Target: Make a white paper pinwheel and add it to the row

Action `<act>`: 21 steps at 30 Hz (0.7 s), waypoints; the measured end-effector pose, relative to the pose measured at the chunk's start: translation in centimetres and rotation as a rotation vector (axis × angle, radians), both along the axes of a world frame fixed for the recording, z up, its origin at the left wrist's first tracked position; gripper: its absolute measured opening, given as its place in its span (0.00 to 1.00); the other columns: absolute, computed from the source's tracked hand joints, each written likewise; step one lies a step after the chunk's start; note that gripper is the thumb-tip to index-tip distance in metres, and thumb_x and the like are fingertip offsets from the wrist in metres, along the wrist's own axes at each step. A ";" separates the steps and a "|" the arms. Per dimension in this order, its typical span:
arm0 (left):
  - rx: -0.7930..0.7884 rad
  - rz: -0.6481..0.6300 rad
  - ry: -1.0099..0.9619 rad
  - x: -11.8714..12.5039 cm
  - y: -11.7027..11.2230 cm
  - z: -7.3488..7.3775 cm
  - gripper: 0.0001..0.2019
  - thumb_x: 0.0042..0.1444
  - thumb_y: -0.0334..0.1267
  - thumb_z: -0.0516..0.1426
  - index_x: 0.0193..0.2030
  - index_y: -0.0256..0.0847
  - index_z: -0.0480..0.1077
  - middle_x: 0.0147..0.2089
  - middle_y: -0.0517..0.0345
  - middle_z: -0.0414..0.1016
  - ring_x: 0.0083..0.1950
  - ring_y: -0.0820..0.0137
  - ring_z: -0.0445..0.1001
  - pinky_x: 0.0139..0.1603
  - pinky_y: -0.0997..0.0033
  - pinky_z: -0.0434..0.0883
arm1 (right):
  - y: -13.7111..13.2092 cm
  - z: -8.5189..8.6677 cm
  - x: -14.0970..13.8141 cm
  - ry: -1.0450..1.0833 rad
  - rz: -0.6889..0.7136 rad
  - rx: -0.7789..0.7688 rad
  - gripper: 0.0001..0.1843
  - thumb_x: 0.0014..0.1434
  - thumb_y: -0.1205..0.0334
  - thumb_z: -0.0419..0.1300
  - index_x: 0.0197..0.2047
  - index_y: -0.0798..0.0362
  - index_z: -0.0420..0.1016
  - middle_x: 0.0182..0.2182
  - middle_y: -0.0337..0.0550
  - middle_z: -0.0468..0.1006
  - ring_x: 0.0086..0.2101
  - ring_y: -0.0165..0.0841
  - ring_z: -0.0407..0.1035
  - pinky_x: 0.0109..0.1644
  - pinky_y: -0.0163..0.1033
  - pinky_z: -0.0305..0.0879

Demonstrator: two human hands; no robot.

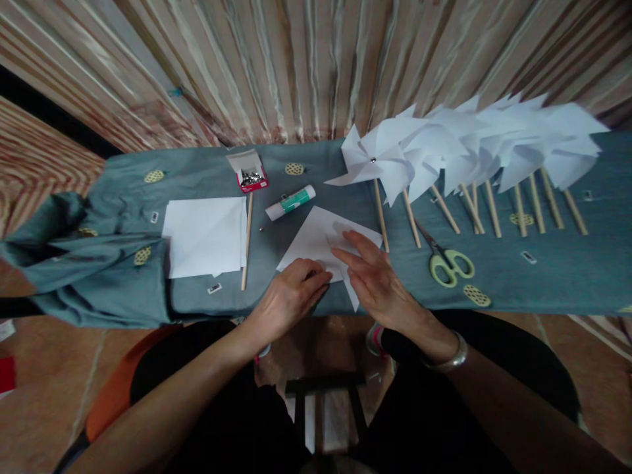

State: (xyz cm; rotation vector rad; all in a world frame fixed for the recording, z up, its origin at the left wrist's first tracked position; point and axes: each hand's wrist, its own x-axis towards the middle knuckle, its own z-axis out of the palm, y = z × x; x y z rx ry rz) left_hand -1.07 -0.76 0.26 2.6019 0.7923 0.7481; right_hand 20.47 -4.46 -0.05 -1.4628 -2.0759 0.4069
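A white square of paper (316,240) lies turned like a diamond on the grey-blue cloth (543,270) at the near edge. My left hand (291,296) rests on the sheet's near corner with its fingers curled and pressed together on the paper. Over the paper's right part my right hand (375,280) lies with the fingers stretched out flat, pressing a folded flap down. A silver bangle (451,359) sits on my right wrist.
A stack of white sheets (205,237) lies at the left beside a wooden stick (247,240). Behind are a red box of pins (251,176) and a glue stick (290,202). Green scissors (447,260) and a row of white pinwheels (474,148) fill the right.
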 end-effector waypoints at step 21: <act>0.144 -0.037 0.086 -1.2 0.8 1.4 0.12 0.66 0.35 0.56 0.54 0.39 0.73 0.57 0.43 0.76 0.57 0.57 0.72 0.53 0.53 0.72 | -0.3 1.4 2.1 -0.168 -0.032 0.057 0.18 0.66 0.67 0.51 0.55 0.52 0.75 0.58 0.57 0.76 0.54 0.50 0.72 0.58 0.60 0.65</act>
